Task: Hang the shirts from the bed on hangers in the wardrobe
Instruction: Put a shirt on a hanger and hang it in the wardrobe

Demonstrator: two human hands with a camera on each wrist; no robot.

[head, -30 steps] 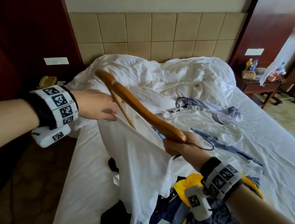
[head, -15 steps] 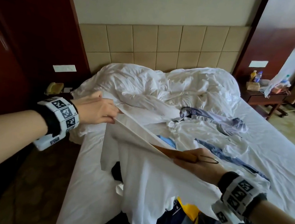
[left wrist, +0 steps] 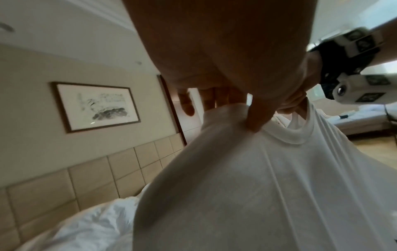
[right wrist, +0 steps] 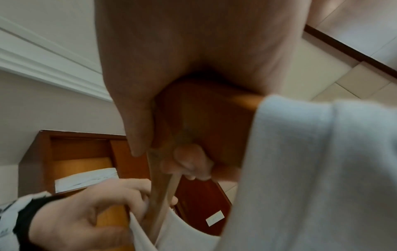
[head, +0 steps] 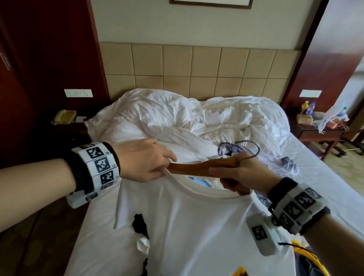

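One smooth, curved wooden hanger point(head: 198, 168) with a wire hook is gripped by the curled fingers of the right hand point(head: 240, 175) above the bed point(head: 339, 201), while the ribbed collar of one soft white shirt point(head: 200, 230) is pinched onto it by the left hand point(head: 144, 159)

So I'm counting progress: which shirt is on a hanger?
The white shirt held up by both hands; the others lie loose on the bed.

Head view looks down over the bed point(head: 340, 196); both wrist views look up, close, sharing the shirt collar point(left wrist: 285, 137)
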